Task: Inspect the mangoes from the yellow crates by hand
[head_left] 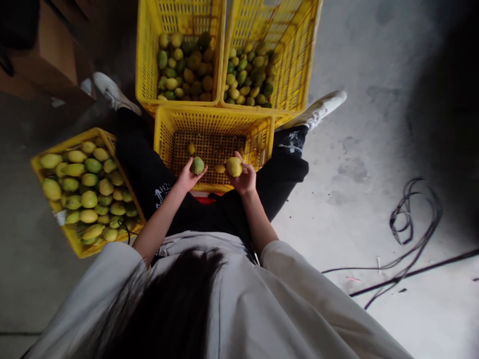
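My left hand [189, 178] cradles a green lemon [197, 165], its fingers curled beneath the fruit. A yellow lemon [234, 167] rests in my right hand [246, 178], thumb and fingers around it. Both hands are held over the near end of a low yellow crate [214, 110] between my legs. Inside that crate lie a small yellow lemon [191, 148] and another yellow lemon [219, 169] between my hands. Part of the crate's floor is hidden by my hands.
Two tall yellow crates, a left one [140, 60] and a right one [305, 65], stand beyond, holding many lemons. At my left is a full crate of larger lemons [89, 199]. Black cables [404, 214] lie on the floor at right; cardboard boxes [56, 45] stand at upper left.
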Demonstrator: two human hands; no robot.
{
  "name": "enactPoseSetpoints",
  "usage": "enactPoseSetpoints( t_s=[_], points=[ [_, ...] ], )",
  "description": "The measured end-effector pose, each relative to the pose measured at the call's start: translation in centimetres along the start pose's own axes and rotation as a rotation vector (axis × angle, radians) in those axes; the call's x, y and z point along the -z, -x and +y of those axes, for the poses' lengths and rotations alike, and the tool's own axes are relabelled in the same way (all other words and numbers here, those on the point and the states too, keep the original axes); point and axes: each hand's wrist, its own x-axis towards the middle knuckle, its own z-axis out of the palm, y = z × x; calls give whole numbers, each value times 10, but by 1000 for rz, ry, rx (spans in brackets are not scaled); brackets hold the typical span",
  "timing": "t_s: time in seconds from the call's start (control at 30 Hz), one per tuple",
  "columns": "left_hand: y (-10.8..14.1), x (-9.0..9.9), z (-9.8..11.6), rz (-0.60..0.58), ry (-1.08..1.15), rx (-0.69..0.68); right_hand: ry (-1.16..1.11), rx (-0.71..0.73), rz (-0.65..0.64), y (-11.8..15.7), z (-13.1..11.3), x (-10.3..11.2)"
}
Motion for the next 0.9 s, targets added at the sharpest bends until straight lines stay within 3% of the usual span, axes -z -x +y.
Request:
enactPoseSetpoints(
  t_s=[0.13,0.27,0.5,0.73,0.9],
  points=[
    [1,2,3,-25,-14,25,-66,-20,85,-10,2,5],
    [1,1,3,-14,-30,30,-118,-79,89,-18,3,10],
    [-2,1,-2,-44,-45,-74,1,49,70,-15,8,7],
    [0,-1,1,-44,22,-60,-91,-109,162,-11,11,-4],
    [1,0,3,-78,10,-46,-97,-76,59,-8,11,-1]
  ],
)
